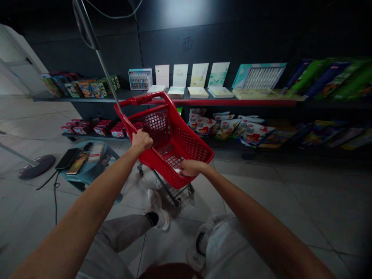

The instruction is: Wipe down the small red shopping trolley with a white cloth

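Note:
A red plastic shopping cart [192,145] with latticed walls stands in front of me, its handle toward the shelves. My left hand [142,140] is closed around the cart's left rim. At the near end of the basket, my right hand [190,167] reaches over the rim with its fingers curled inside. Something small and white, like a cloth [177,171], shows at those fingertips; most of it is hidden by the hand. No goods are visible in the basket.
Behind the cart runs a dark shelf [255,101] with books, pen sets and bagged goods. Snack bags [228,126] fill the lower level. At left are a blue stool [109,155] bearing small items, a round stand base [37,166] and a thin metal pole [103,64].

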`<state>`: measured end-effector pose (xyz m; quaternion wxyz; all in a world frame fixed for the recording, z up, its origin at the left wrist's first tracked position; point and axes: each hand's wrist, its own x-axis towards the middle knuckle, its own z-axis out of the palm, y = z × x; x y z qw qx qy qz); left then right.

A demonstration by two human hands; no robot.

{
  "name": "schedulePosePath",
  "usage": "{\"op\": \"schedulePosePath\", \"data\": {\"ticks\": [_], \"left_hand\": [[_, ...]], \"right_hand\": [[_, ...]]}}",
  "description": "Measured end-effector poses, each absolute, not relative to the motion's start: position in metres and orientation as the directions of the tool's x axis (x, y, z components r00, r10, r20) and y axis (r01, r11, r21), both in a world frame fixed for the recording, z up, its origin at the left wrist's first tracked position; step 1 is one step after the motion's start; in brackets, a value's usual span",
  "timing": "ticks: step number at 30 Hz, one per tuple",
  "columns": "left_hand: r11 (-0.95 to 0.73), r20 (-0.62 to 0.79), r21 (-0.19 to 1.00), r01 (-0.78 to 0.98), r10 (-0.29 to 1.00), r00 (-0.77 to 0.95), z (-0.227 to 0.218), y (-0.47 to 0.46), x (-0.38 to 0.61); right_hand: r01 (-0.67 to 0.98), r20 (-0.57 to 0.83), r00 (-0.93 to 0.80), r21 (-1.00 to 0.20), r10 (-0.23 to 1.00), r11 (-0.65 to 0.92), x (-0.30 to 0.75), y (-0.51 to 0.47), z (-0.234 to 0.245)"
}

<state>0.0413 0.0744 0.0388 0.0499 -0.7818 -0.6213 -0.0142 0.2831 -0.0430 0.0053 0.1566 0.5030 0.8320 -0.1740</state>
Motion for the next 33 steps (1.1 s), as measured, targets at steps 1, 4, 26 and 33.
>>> {"op": "schedulePosePath", "data": {"ticks": [1,4,26,33], "left_hand": [[-0.238,0.081,-0.061,0.969,0.967,0.242,0.039,0.074,0.04],[-0.268,0.07,-0.075,0.96,0.959,0.273,0.039,0.073,0.036],[-0.235,0.196,0.008,0.972,0.954,0.229,0.023,0.065,0.057],[-0.216,0.239,0.032,0.976,0.95,0.203,0.018,0.059,0.079]], "right_hand": [[0.877,-0.443,-0.477,-0.179,0.759,0.446,0.283,-0.045,0.006],[0.841,-0.438,-0.54,-0.294,0.719,0.454,0.291,-0.05,0.01],[0.859,0.347,0.442,-0.431,0.827,-0.278,0.449,-0.06,-0.019],[0.659,0.177,0.545,-0.694,0.819,-0.289,0.439,-0.058,-0.057]]}}
